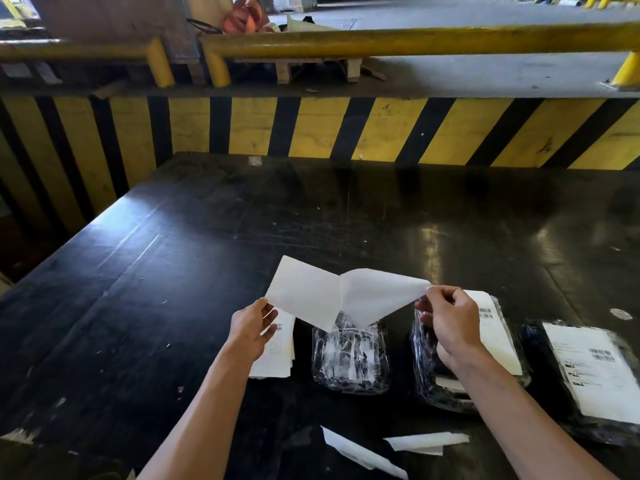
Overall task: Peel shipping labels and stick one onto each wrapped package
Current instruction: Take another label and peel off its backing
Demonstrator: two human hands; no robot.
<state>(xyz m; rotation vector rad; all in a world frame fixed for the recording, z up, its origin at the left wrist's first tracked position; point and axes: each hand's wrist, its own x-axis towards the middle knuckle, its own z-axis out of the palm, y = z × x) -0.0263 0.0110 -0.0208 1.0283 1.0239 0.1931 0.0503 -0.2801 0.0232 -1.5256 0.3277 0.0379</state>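
One white rectangular paper shipping label (304, 292) is coming apart from its thin translucent backing sheet (377, 294), and I am watching the two spreading open like a book just above the unlabelled clear-plastic-wrapped dark package (351, 358). My left hand (252, 329) is pinching the label's near left corner; my right hand (448, 318) is closed on the backing's right tip, pulling away.

Left of that bare package, a stack of white printed label sheets (277, 355) is lying under the left hand. To its right, two wrapped packages, the nearer labelled package (491, 327) and the far-right labelled package (595, 368), are already carrying labels. Nearer to me than it, two torn white backing scraps (426, 443) are littering the scratched black tabletop (173, 271).

I judge the risk is this: the freed label is sagging toward the bare package's crinkled film, so it may be catching early, creased or crooked. A hard tug could also be tearing it at the fold.
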